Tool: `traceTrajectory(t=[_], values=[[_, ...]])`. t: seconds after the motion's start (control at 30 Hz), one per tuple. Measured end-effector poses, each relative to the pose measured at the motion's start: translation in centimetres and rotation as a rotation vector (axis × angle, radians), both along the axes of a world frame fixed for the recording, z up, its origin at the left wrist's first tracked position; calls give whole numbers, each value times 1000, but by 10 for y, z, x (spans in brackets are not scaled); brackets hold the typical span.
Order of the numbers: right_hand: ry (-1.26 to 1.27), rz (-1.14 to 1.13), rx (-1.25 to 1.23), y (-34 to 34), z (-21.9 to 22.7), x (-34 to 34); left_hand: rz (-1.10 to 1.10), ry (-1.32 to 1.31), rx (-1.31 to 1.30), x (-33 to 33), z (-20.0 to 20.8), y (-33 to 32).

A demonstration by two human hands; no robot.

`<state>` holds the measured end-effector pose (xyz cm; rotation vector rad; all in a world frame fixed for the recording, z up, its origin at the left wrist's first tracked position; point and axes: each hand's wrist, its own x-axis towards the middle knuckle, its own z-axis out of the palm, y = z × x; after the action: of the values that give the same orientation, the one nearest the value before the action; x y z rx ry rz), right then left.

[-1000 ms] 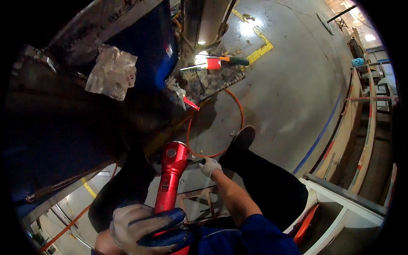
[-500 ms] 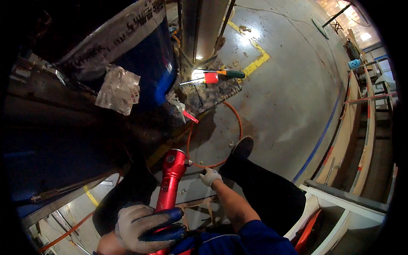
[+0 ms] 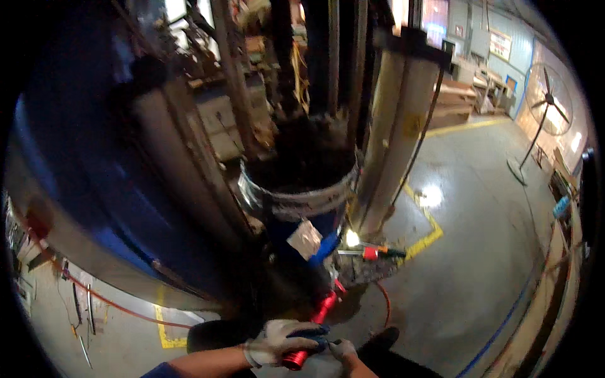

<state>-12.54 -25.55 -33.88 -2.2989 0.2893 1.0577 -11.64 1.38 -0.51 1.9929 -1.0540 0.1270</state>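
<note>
My left hand (image 3: 282, 339), in a white glove with dark blue fingers, is wrapped round a red flashlight (image 3: 324, 308). Its head points away from me, toward the blue drum (image 3: 290, 242). Close to the flashlight, my gloved right hand (image 3: 341, 349) has its fingers curled; what they hold, if anything, is too blurred to make out. A crumpled silvery sheet (image 3: 305, 239) clings to the drum's side. Beyond the flashlight lies a red-handled tool (image 3: 339, 286). A green-handled tool (image 3: 395, 253) and a red item (image 3: 370, 253) rest on the dirty base plate.
Metal columns (image 3: 386, 138) flank the drum, whose inside is dark. A large blue curved body (image 3: 82, 170) fills the left. An orange hose (image 3: 386, 303) curves across the floor near my foot. Wooden boards (image 3: 535, 302) run along the right; a pedestal fan (image 3: 549, 99) stands far right.
The view has tilted up, showing the drum's rim, the columns and the room beyond. My right hand is now close beside the left hand and the flashlight, where before they were farther apart.
</note>
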Motion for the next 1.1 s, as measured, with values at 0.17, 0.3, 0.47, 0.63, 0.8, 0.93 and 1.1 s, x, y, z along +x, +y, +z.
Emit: traceTrajectory(t=[0.17, 0.3, 0.47, 0.63, 0.8, 0.93, 1.1], values=[[-299, -82, 100, -37, 44, 36, -53, -29, -74, -31, 30, -33], [-559, -15, 112, -82, 95, 56, -67, -109, -115, -59, 93, -70], [-572, 188, 170, -56, 245, 42, -9, -98, -125, -93, 104, -61], [-635, 86, 362, -74, 284, 13, -54, -56, -168, -112, 116, -84], [-745, -165, 487, -103, 260, -11, -266, -29, -152, -107, 145, -111], [-703, -344, 364, -162, 231, -51, -391, 12, -153, -108, 153, -170], [-694, -278, 208, -128, 289, -47, -79, 364, -268, -102, 114, -151]])
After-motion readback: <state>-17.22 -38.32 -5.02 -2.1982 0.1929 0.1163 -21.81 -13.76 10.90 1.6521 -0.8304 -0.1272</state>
